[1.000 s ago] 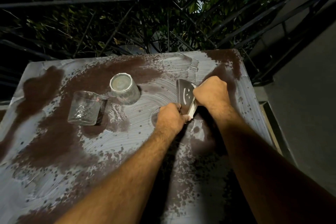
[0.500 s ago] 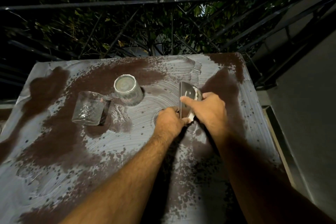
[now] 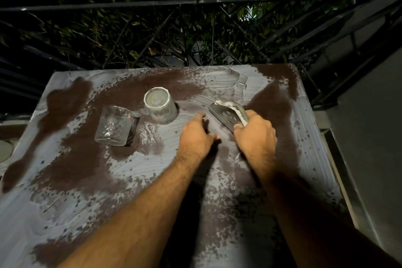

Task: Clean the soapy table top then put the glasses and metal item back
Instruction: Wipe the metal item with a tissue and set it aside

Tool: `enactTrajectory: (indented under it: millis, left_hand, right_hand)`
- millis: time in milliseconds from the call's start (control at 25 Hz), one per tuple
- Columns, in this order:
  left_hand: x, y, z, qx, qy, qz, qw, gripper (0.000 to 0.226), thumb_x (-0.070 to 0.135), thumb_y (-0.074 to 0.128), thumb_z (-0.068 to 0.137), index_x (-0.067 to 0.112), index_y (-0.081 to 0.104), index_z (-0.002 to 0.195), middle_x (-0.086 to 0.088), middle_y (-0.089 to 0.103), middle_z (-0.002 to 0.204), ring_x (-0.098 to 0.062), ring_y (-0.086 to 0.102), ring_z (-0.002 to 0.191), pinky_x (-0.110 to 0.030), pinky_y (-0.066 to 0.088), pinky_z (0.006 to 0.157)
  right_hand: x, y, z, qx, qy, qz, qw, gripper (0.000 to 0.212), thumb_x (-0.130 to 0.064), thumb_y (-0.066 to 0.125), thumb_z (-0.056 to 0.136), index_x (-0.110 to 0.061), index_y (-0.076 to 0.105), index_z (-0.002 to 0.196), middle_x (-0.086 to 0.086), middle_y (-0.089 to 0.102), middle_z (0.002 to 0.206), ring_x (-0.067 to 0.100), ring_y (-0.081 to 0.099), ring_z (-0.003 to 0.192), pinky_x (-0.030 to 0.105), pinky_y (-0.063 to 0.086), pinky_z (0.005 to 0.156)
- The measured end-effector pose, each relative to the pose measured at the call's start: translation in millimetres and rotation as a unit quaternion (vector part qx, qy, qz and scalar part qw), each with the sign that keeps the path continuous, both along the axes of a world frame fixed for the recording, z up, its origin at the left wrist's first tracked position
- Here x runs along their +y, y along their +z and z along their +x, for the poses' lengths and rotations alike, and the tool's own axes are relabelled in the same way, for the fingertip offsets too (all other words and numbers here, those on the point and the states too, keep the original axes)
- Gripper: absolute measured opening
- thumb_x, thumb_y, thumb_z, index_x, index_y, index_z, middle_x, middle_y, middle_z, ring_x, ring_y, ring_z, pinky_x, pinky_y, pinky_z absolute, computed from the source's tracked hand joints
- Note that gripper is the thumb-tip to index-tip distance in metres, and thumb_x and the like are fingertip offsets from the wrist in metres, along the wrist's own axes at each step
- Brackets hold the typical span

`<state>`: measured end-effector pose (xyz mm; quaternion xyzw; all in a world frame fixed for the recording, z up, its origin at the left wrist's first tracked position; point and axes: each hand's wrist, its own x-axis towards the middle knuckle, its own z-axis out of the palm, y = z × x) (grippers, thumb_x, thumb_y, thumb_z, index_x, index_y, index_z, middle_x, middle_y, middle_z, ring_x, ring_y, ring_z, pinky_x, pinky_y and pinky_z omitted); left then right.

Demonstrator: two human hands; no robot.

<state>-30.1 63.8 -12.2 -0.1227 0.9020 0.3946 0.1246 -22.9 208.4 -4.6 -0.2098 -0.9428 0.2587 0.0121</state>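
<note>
Above right hand (image 3: pixel 255 137), soapy scraper (image 3: pixel 228 115)

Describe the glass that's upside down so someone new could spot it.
Start at the soapy table by the railing. Two glasses stand near its middle, left of the hands. The upside-down glass is the farther one, thick base up; its neighbour stands mouth up.

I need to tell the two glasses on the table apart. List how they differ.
The left glass lies further left and nearer the person; the upside-down glass stands further back, closer to the hands. The left glass shows a textured pattern through its clear wall; the upside-down glass shows its flat base on top. Both are clear, carry a small red label, and sit on the soapy table top.
</note>
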Motion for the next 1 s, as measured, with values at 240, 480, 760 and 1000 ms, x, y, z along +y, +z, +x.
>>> enactTrajectory:
  millis: [240,480,760,1000]
  left_hand:
    - [-30,14,5,0.066,-0.043,-0.046,0.996,0.076,0.019,0.082,0.083,0.023,0.044,0.148,-0.001,0.050,0.150,-0.020,0.050,0.135,-0.035,0.038,0.116]
    - [-73,17,9,0.088,-0.142,-0.076,0.983,0.057,0.008,0.072,0.087,0.021,0.057,0.140,-0.005,0.062,0.137,-0.025,0.055,0.128,-0.036,0.040,0.113]
    - [-143,30,25,0.082,-0.128,-0.044,0.987,0.037,0.018,0.067,0.082,0.036,0.063,0.114,0.012,0.071,0.095,-0.015,0.063,0.091,-0.017,0.040,0.076]
    - [-194,51,39,0.098,-0.145,-0.041,0.984,0.032,0.018,0.067,0.084,0.032,0.068,0.113,0.005,0.075,0.104,-0.020,0.066,0.099,-0.027,0.049,0.088]
  right_hand:
    - [-8,0,17,-0.009,0.054,0.014,0.998,0.033,-0.028,0.056,0.079,-0.032,0.058,0.113,0.010,0.070,0.094,0.039,0.062,0.089,0.039,0.050,0.079]
    - [-40,12,30,0.001,0.133,-0.024,0.991,0.037,-0.025,0.060,0.077,-0.035,0.057,0.113,0.002,0.070,0.098,0.026,0.058,0.082,0.033,0.051,0.079]
    - [-91,31,41,-0.003,0.180,-0.024,0.983,0.041,-0.023,0.066,0.081,-0.033,0.060,0.120,0.006,0.069,0.104,0.026,0.059,0.091,0.033,0.050,0.085]
    - [-135,44,49,0.019,0.204,-0.012,0.979,0.040,-0.023,0.068,0.082,-0.031,0.062,0.121,0.003,0.071,0.104,0.025,0.062,0.094,0.032,0.051,0.086]
